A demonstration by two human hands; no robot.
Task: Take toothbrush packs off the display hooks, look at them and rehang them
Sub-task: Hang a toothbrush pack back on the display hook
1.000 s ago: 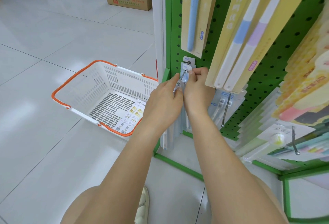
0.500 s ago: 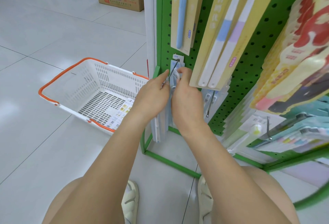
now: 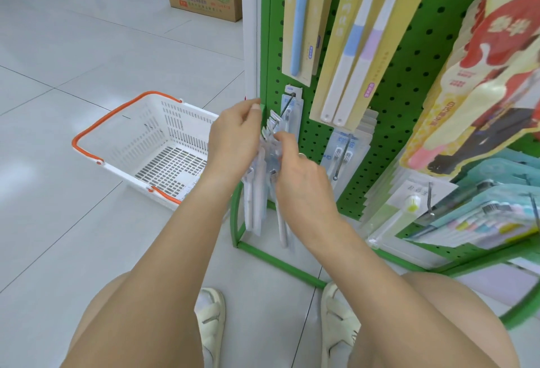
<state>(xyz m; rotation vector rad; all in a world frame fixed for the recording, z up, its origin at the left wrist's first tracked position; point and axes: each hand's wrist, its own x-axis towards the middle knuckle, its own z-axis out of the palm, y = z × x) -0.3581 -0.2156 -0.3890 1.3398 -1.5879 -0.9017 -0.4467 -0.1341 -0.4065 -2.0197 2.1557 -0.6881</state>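
We hold a fanned bunch of clear toothbrush packs at the display hook on the green pegboard, long axes vertical, hang-tabs up. Our left hand grips the bunch; our right hand pinches the tabs. A white basket stands at left.

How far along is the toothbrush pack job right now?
Midway through one handling. Both hands, left hand and right hand, hold a bunch of clear toothbrush packs whose tabs sit at the tip of the lowest-left hook; whether they are coming off or going on is unclear. One pack hangs at the hook's base. The neighbouring packs hang untouched.
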